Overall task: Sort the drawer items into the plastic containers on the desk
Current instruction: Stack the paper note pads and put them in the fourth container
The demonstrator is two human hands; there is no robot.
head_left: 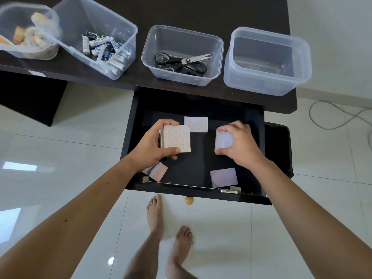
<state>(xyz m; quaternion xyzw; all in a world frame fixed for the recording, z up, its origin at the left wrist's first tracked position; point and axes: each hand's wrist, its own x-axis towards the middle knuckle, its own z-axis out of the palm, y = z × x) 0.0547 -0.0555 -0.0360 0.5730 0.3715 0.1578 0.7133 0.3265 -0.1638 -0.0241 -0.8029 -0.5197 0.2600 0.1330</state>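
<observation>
Inside the open black drawer (201, 109), my left hand (155, 143) grips a stack of orange-patterned sticky-note pads (176, 138) between thumb and fingers. My right hand (239, 141) pinches a pale purple pad (223, 140) at the drawer's right. Another pale pad (196, 124) lies flat behind them. A plain purple pad (223, 177) lies near the front right, and a pink pad (158, 171) sits at the front left, partly under my left wrist. On the desk stand several clear containers; the rightmost container (267, 63) holds nothing.
On the dark desk (201, 9), one container holds tape rolls (38, 37), one holds batteries (104, 51), one holds black scissors (181, 62). A metal clip (229, 190) lies at the drawer's front edge above a round knob (189, 200). My bare feet stand on white tiles; a cable (340, 117) trails at right.
</observation>
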